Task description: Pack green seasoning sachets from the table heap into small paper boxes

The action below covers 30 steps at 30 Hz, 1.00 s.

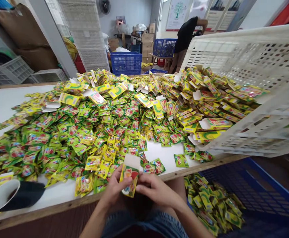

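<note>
Both my hands hold one small yellow-and-red carton [129,177] with its white top flap up, just in front of the table's near edge. My left hand [114,189] grips the carton's left side with curled fingers. My right hand [154,189] pinches its right side. A wide heap of small green and yellow sachets [90,132] covers the white table [0,102] right behind my hands. Flat and folded cartons of the same print [70,99] lie across the back of the heap.
A white slatted crate [258,99] lies tipped on its side at the table's right, spilling cartons. A blue crate [253,195] with filled cartons stands on the floor at my right. A white-and-black scoop [8,196] lies at the near left. A person bends over behind; more crates are stacked there.
</note>
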Available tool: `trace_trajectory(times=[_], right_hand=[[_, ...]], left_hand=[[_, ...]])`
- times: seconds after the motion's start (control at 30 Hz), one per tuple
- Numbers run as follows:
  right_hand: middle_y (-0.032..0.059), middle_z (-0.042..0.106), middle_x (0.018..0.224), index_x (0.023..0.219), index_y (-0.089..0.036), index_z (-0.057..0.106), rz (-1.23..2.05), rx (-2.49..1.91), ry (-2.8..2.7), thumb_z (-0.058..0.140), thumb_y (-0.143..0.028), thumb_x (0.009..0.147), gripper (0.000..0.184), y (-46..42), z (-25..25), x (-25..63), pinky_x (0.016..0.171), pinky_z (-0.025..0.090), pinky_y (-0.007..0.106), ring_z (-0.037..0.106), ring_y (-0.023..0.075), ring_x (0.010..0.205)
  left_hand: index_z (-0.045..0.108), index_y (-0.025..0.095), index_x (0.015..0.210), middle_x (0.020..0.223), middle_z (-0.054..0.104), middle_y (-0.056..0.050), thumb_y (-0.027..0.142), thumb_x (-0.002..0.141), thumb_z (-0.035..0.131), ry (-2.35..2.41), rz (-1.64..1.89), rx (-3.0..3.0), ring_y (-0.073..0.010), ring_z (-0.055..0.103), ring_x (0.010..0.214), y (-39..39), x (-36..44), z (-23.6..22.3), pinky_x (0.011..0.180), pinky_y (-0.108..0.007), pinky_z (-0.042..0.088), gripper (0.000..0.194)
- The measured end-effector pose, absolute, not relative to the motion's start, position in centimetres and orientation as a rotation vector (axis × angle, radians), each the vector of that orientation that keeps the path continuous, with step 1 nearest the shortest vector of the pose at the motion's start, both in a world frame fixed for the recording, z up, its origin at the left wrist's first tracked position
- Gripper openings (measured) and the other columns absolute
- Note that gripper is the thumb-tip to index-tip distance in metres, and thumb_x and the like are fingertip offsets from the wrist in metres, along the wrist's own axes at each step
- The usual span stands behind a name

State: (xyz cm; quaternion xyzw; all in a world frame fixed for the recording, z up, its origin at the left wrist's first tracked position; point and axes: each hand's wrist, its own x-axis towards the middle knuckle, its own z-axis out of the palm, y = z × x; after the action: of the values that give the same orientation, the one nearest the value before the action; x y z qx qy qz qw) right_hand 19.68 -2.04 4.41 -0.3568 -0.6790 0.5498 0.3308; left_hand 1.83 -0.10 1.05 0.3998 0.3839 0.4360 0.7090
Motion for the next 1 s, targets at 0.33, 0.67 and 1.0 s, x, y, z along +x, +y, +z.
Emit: trace_trajectory(times=[0.33, 0.67, 1.0], right_hand=[[0.0073, 0.065, 0.095, 0.092, -0.016, 0.064, 0.487, -1.659, -1.737, 0.045, -0.020, 0.085, 0.021, 9.4, -0.8, 23.1, 0.078, 0.046, 0.032, 0.059, 0.0185, 0.082], [0.0163, 0.058, 0.111, 0.114, -0.011, 0.053, 0.415, -1.742, -1.873, 0.066, -0.016, 0.068, 0.048, 14.1, -1.0, 21.6, 0.092, 0.035, 0.040, 0.048, 0.0299, 0.107], [0.0039, 0.063, 0.079, 0.096, -0.016, 0.054, 0.601, -1.615, -1.672, 0.042, -0.035, 0.087, 0.024, 10.8, 1.3, 25.9, 0.062, 0.046, 0.028, 0.058, 0.0164, 0.068]], left_hand=[[0.064, 0.013, 0.092, 0.089, 0.069, -0.012, 0.034, 0.071, 0.068, 0.880, 1.156, 0.683, -0.0236, 0.067, 0.076, -0.7, 0.7, 1.3, 0.070, -0.036, 0.053, 0.030], [0.063, 0.014, 0.093, 0.089, 0.069, -0.010, 0.030, 0.074, 0.066, 0.845, 1.160, 0.707, -0.0233, 0.066, 0.082, -0.6, 0.9, 0.8, 0.071, -0.034, 0.052, 0.025], [0.065, 0.013, 0.094, 0.089, 0.069, -0.011, 0.030, 0.074, 0.066, 0.814, 1.146, 0.639, -0.0234, 0.066, 0.080, -0.6, 0.7, 0.5, 0.072, -0.034, 0.053, 0.026]])
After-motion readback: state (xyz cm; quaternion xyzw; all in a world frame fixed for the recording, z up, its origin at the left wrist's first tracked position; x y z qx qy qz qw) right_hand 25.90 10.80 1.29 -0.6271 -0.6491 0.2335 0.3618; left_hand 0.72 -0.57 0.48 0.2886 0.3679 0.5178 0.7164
